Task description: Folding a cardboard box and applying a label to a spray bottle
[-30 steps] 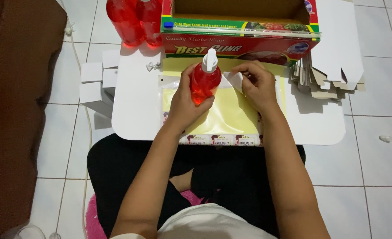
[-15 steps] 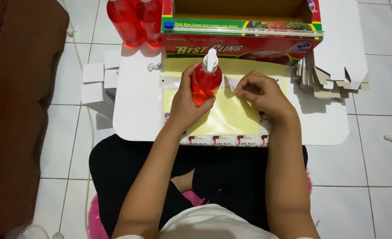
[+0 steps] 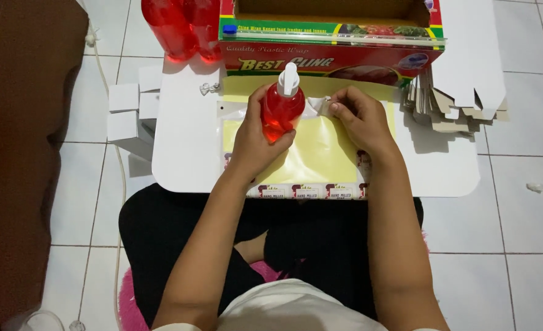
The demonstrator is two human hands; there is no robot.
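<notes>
One view only, from the head camera. Grips with the left hand (image 3: 256, 138), fingers wrapped round a red pump bottle (image 3: 282, 110), held roughly upright over the yellow sticker sheet (image 3: 320, 153) at the middle of the table. Pinches with the right hand (image 3: 360, 119), thumb and forefinger closed on a small pale label (image 3: 324, 105) just beside the bottle's shoulder.

Probably risks a crooked or creased label, given the curved, glossy bottle wall and a grip on one edge only. Could also fold the label onto itself or stick it to a fingertip. Might let the bottle turn in the palm if pressed from the side. Cannot tell whether the label already touches the bottle.

Works on a low white table (image 3: 179, 153), smooth and crowded: cling-wrap box (image 3: 330, 43) along the far edge, more red bottles (image 3: 173, 27) at the far left corner, flat folded cartons (image 3: 431, 107) at the right. Sits on a pale tiled floor (image 3: 516, 245), with small white boxes (image 3: 124, 113) and a brown cushion (image 3: 20, 153) to the left.
</notes>
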